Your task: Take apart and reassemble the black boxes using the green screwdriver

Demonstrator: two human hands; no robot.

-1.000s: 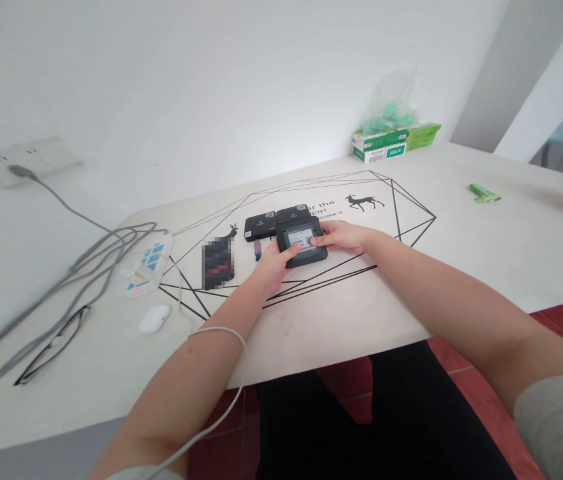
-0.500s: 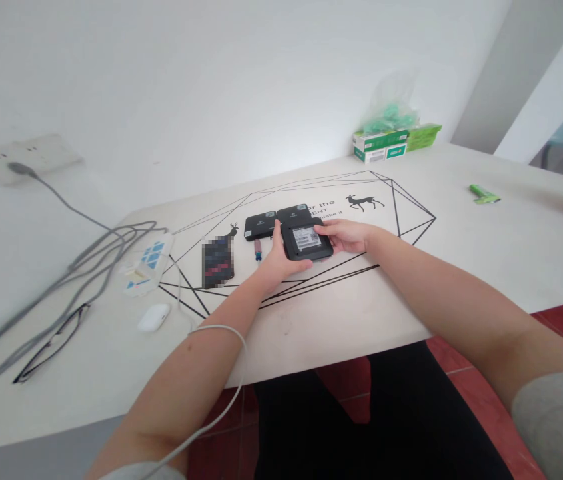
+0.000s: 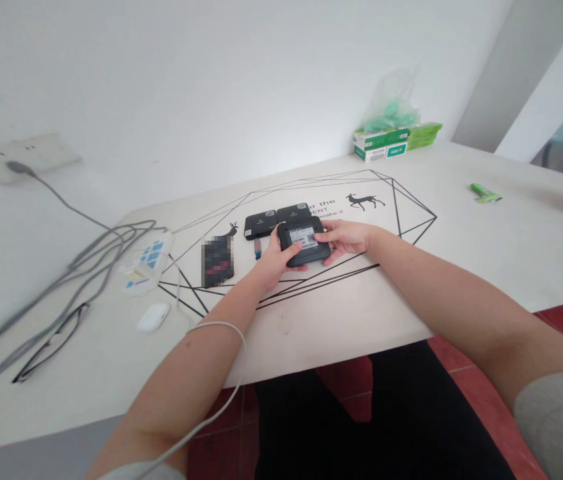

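Between my two hands is a flat black box-shaped electronic device (image 3: 311, 255) with a white printed label facing up. My left hand (image 3: 276, 261) grips its left side, thumb lying on the top face. On the right side, my right hand (image 3: 348, 237) holds it with the thumb by the label and fingers underneath. Just behind lie two similar black devices, one on the left (image 3: 260, 223) and one on the right (image 3: 294, 212), partly covered by the held one. A screwdriver (image 3: 258, 248) rests beside my left hand.
A blurred-out phone-like item (image 3: 218, 261), a white earbud case (image 3: 154, 317), a power strip (image 3: 148, 263), grey cables (image 3: 106, 240) and glasses (image 3: 51, 343) lie to the left. Green-and-white boxes (image 3: 381, 143) stand at the back, a green razor-like object (image 3: 485, 193) at right.
My left thumb has moved from the device's front edge onto its top face. The device has shifted slightly left and toward me, still held in both hands.
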